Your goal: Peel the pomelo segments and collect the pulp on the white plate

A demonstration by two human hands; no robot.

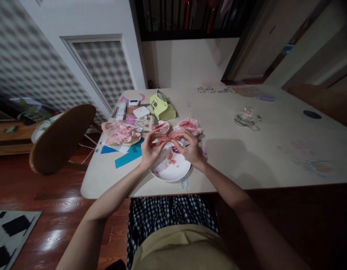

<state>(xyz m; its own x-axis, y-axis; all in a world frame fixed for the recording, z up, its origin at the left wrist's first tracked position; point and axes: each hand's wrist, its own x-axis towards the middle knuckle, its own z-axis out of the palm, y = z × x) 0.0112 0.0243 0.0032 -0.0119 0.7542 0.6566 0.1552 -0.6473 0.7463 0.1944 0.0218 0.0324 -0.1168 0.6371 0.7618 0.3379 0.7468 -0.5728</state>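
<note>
Both of my hands work over a white paper plate [170, 170] near the table's front edge. My left hand [149, 149] and my right hand [189, 148] are closed in pinches on a strip of crumpled pink paper [170, 138] stretched between them above the plate. Its two ends flare into pink ruffles [190, 125] just beyond my fingers. Small pink scraps lie on the plate.
A pile of pink paper [119, 133] lies left of the plate, with blue paper pieces [128, 153] beside it. Behind are a yellow-green pouch [161, 106], small white devices [141, 111] and a clear glass object [246, 118]. A wooden chair [59, 137] stands at the left.
</note>
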